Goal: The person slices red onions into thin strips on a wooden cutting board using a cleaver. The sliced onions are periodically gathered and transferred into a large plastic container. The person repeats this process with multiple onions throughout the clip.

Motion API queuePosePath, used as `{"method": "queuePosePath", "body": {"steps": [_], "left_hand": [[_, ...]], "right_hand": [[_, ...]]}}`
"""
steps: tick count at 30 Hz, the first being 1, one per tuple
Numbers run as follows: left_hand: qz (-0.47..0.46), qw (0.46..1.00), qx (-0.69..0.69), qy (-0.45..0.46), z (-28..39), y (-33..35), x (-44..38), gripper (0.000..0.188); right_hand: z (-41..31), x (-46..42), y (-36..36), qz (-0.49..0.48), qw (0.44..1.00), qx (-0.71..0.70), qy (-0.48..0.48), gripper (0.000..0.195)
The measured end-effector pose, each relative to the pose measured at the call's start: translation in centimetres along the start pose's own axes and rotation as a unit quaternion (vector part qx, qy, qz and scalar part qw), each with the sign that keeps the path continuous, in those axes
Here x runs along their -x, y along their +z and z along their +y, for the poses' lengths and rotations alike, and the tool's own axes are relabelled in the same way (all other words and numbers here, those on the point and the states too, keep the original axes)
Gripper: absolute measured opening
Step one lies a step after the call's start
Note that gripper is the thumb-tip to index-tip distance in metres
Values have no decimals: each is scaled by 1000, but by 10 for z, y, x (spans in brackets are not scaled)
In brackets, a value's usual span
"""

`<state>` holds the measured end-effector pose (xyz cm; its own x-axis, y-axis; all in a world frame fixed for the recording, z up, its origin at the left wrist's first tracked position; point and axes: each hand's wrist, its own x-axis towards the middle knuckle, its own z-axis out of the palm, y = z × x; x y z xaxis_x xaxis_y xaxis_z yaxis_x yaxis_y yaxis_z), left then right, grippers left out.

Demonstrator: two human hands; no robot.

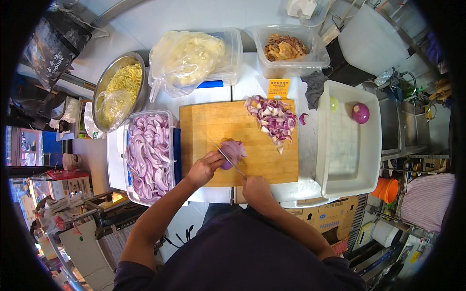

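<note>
On a wooden cutting board, my left hand holds a red onion piece with bent fingers. My right hand grips the handle of a kitchen knife, whose blade lies across the onion, close to the left fingertips. Just right of the blade, sliced red onion leans in a fanned pile. Onion trimmings are heaped at the board's upper right. A clear plastic container of sliced red onion stands left of the board. The handle is hidden inside my right hand.
Right of the board, a white tub holds a whole red onion and a pale green one. Behind stand a steel bowl of noodles, a bagged pale food on a plastic container, another food container and a dark cloth.
</note>
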<state>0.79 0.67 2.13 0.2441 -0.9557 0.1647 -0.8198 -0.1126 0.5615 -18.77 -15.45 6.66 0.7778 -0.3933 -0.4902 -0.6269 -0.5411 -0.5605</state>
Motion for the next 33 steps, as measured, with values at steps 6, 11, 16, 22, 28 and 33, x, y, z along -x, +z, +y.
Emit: {"method": "queuePosePath", "body": {"steps": [6,11,16,22,28,33], "left_hand": [[8,1000,-15,13,-1,-1,-2,36],[43,999,-5,13,-1,0,-1,26],[34,999,-13,17,-2,1,2,24],[43,999,-18,26,2,0,0,28],[52,998,-21,13,-5,9,12,30],[43,998,-37,13,-6,9,14,33]], "right_hand": [[-2,-51,30,35,998,1,-43,23],[-14,-21,-4,2,999,11,-49,24],[3,2,8,2,1000,17,-26,24],[-9,-51,31,48,997,-2,-57,28],[-18,-10,-4,25,998,-8,-51,26],[-1,1,12,28,999,9,-31,25]]}}
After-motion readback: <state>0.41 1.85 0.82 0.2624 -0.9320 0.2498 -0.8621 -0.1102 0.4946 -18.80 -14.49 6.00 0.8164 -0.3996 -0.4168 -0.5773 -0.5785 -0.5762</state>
